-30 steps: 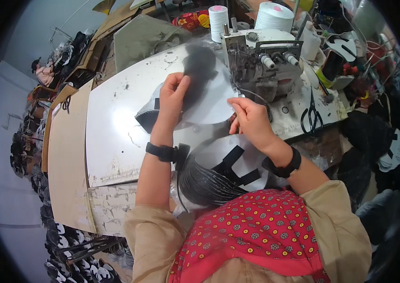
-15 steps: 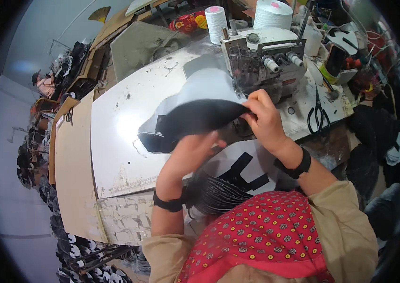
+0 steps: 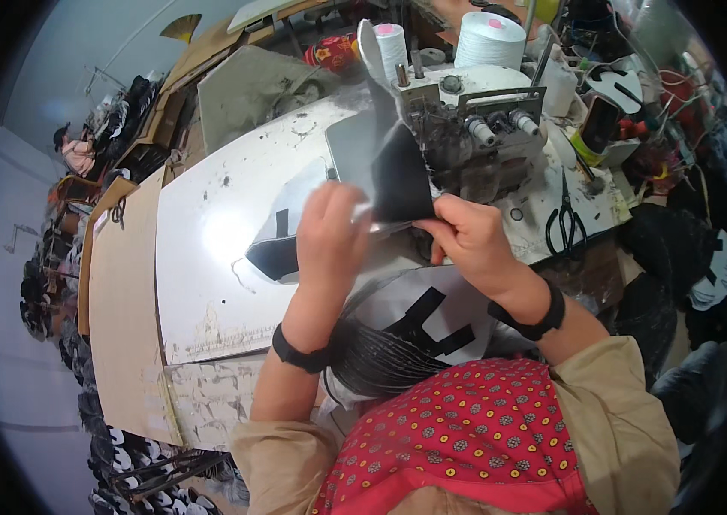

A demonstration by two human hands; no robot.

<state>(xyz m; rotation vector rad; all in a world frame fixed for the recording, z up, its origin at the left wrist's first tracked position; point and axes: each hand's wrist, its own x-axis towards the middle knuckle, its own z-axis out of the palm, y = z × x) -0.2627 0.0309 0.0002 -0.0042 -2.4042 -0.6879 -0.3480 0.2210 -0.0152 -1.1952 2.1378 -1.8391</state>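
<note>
A curved black-and-white fabric piece [image 3: 404,176] stands raised and bent beside the sewing machine [image 3: 475,129]. My right hand [image 3: 468,227] pinches its lower right corner between thumb and fingers. My left hand [image 3: 329,230] is closed at its lower left side, with the fingertips blurred, so what they grip is not plain. A similar fabric piece [image 3: 276,257], white with a black edge, lies flat on the white table, partly hidden by my left hand. Below my hands, a stack of black-and-white pieces [image 3: 398,348] rests against the red patterned apron [image 3: 466,421].
Two white thread cones [image 3: 492,41] stand behind the machine. Black scissors [image 3: 566,225] lie on the white table [image 3: 200,300] to the right of my hands. Cardboard [image 3: 127,318] borders the table's left side. Dark fabric pieces [image 3: 663,257] hang at the right.
The fabric piece has swung from lying broadly across to the left to standing up by the machine. My left hand has risen, uncovering another piece on the table. My right hand keeps its pinch.
</note>
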